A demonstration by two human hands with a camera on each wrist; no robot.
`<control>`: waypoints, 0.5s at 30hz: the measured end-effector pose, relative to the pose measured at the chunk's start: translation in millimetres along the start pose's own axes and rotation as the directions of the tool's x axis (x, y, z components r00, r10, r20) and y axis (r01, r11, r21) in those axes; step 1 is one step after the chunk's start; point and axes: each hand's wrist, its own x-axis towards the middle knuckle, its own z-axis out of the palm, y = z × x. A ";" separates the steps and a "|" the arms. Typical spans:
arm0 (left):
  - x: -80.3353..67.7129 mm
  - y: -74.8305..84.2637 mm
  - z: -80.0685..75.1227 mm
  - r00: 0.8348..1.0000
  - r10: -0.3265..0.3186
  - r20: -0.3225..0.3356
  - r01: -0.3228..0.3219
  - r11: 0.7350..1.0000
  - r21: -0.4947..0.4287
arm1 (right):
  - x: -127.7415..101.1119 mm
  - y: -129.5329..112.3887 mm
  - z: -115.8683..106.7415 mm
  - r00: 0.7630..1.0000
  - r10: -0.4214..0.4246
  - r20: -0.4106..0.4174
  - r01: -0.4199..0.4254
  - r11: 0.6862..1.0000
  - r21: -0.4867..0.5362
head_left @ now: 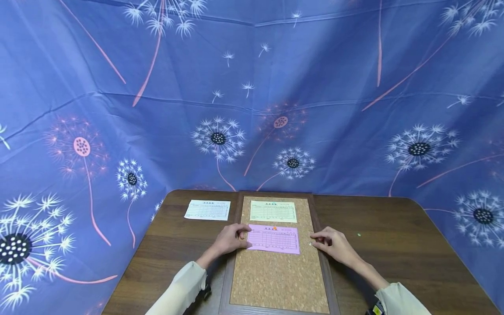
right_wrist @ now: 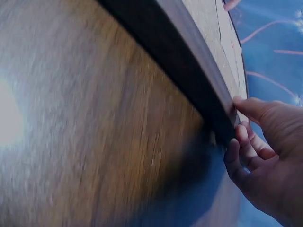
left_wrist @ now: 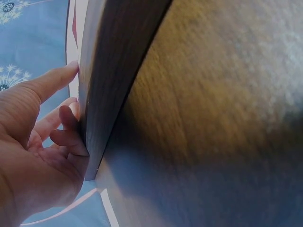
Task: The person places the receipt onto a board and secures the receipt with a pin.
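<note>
A pink printed form (head_left: 273, 239) lies on a cork board (head_left: 279, 280) with a dark wooden frame, an orange pushpin (head_left: 274, 228) at its top edge. My left hand (head_left: 229, 239) touches the form's left edge, thumb and index finger spread toward its two corners. In the left wrist view the other fingers bend beside the frame (left_wrist: 102, 94). At the board's right side, my right hand (head_left: 332, 245) has thumb and index fingertips apart over the frame's edge. A tiny pale thing (head_left: 309, 243) shows by its thumb tip; I cannot tell whether it is held.
Above the pink form, a light green form (head_left: 273, 211) lies on the board. Left of the board, a white form (head_left: 207, 210) is on the brown wooden table (head_left: 393, 236). A tiny green item (head_left: 358, 235) lies right of the board. Blue dandelion-print cloth (head_left: 334, 109) hangs behind.
</note>
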 end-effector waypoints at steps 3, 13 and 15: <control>0.2 -0.9 1.3 1.000 -0.009 0.005 0.009 1.000 0.007 | -3.8 6.1 -3.0 1.000 -0.004 -0.009 0.004 1.000 0.030; 1.5 -0.4 -0.2 1.000 -0.004 0.008 0.004 1.000 0.014 | -5.5 18.0 -19.6 0.970 0.190 0.153 -0.222 0.948 0.229; 1.8 -0.4 -0.9 1.000 -0.006 0.008 0.006 1.000 0.012 | -3.4 19.0 -20.6 0.961 0.213 0.178 -0.254 0.933 0.254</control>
